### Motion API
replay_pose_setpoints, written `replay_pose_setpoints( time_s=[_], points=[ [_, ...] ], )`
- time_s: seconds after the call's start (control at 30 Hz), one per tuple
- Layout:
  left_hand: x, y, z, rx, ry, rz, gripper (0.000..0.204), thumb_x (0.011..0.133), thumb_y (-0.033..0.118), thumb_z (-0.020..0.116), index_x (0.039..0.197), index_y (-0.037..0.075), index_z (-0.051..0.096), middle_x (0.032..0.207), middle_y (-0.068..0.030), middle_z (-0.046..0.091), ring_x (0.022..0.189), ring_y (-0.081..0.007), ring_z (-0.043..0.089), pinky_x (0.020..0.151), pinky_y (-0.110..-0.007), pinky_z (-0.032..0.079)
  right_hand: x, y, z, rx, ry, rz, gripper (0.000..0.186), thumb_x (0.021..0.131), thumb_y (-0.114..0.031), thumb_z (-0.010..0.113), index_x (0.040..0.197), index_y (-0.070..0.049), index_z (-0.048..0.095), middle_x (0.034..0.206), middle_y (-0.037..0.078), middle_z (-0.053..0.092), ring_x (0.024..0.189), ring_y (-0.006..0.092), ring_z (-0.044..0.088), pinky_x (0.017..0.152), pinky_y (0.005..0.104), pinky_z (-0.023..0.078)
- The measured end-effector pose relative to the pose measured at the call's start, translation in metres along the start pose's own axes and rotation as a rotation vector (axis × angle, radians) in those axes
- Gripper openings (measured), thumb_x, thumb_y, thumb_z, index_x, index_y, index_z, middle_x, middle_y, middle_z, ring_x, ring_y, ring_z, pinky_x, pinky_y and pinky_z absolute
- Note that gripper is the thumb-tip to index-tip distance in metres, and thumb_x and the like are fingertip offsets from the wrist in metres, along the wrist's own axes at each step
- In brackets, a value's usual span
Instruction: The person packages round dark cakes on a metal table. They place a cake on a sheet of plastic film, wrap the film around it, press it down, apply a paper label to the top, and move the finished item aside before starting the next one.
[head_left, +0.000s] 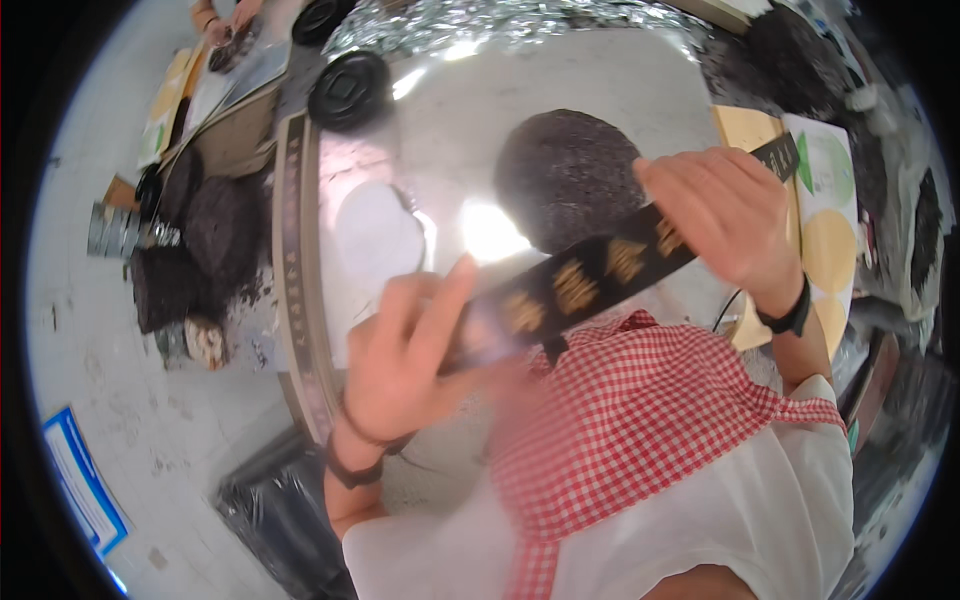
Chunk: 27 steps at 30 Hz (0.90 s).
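Observation:
A long flat black bar (580, 285) with gold lettering slants across in front of my body, its right end higher. My right hand (725, 215) is closed around it near the right end, which sticks out past the knuckles. My left hand (405, 350) grips the bar's left end, somewhat blurred, and hides that end in part. Just beyond the bar a round, flat dark-brown slab (565, 180) lies on the pale worktop (640, 75); the bar overlaps its near edge. Left of the slab lies a white rounded piece (378, 230), close to my left fingertips.
A long bar with lettering (295, 250) edges the worktop's left side. Black round weights (348, 90) stand at the far left corner, shredded silver foil (480, 35) along the back. Dark lumps (225, 230) lie left, another dark lump (795, 60) far right. Another person's hands (235, 20) work far left.

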<state>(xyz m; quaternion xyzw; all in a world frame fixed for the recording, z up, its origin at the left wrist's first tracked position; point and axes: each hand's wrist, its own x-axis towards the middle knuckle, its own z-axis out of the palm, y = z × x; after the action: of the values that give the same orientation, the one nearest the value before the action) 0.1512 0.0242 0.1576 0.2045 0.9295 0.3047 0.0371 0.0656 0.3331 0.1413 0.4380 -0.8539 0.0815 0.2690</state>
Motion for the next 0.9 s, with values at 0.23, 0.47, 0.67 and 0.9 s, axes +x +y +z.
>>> replay_pose_setpoints(
  time_s=[0.23, 0.47, 0.67, 0.9],
  points=[
    [-0.011, -0.101, 0.007, 0.296, 0.219, 0.041, 0.043, 0.086, -0.014, 0.041, 0.124, -0.004, 0.057, 0.111, -0.0169, 0.051, 0.095, -0.0286, 0.058, 0.082, -0.034, 0.053, -0.142, 0.089, -0.041, -0.025, -0.278, 0.461, 0.03, 0.08, -0.002, 0.063, 0.11, -0.001, 0.058, 0.103, 0.014, 0.067, 0.09, 0.0326, 0.065, 0.075, 0.0381, 0.053],
    [0.073, -0.153, 0.119, 0.264, 0.271, -0.157, 0.036, 0.086, -0.004, 0.049, 0.122, -0.005, 0.05, 0.103, -0.0234, 0.054, 0.097, -0.0398, 0.053, 0.085, -0.046, 0.044, -0.16, 0.084, 0.096, -0.014, -0.199, 0.737, 0.014, 0.091, -0.012, 0.054, 0.104, -0.008, 0.053, 0.089, 0.013, 0.058, 0.083, 0.0332, 0.061, 0.065, 0.0439, 0.049],
    [0.079, -0.13, 0.15, 0.117, -0.117, -0.211, 0.034, 0.085, 0.003, 0.054, 0.119, 0.004, 0.054, 0.103, -0.018, 0.06, 0.09, -0.0378, 0.06, 0.076, -0.045, 0.049, -0.142, 0.059, 0.101, 0.302, -0.707, 0.889, 0.029, 0.094, -0.009, 0.043, 0.121, -0.002, 0.046, 0.098, 0.024, 0.062, 0.09, 0.0416, 0.061, 0.073, 0.0472, 0.05],
    [0.077, -0.095, 0.114, -0.011, -0.415, 0.106, 0.039, 0.074, -0.002, 0.061, 0.112, 0.006, 0.059, 0.101, -0.0164, 0.056, 0.094, -0.0353, 0.057, 0.081, -0.044, 0.047, -0.151, 0.056, 0.076, 0.241, -0.664, 0.13, 0.015, 0.084, -0.015, 0.056, 0.098, -0.011, 0.054, 0.087, 0.007, 0.06, 0.083, 0.0264, 0.062, 0.072, 0.0373, 0.05]
  ],
)
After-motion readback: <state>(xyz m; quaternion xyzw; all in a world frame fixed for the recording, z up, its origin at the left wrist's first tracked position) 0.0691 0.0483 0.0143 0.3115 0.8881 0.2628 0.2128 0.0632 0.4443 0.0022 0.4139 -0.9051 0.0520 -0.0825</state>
